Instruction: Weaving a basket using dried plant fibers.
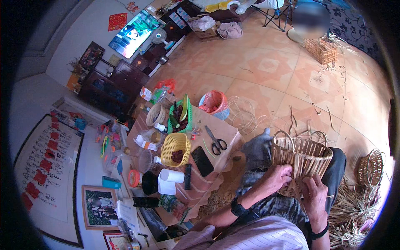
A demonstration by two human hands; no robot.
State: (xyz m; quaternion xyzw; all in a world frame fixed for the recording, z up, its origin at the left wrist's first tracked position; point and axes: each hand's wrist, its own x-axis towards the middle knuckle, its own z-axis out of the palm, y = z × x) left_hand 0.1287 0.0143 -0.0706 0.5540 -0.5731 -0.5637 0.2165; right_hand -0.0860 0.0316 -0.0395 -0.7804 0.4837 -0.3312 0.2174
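Note:
A woven basket (313, 155) of flat, tan plant strips rests tilted on my lap, with looped handles standing up from its rim. My left hand (280, 176) is closed at the basket's near left side, its fingers bent against the weave. Close beside it, my right hand (315, 195) grips the near lower right side, with thumb and fingers pressed together. A thin strand pokes out to the right of that hand. Whatever strip lies between the fingers of either hand is mostly hidden.
At left, a table holds scissors (216, 141), a phone (202, 161), a yellow basket (176, 143) and a green basket (183, 112). A lined bin (213, 103) stands beyond. Dried strips (352, 212) and a smaller basket (370, 168) lie right. Another person sits far right near a square basket (321, 50).

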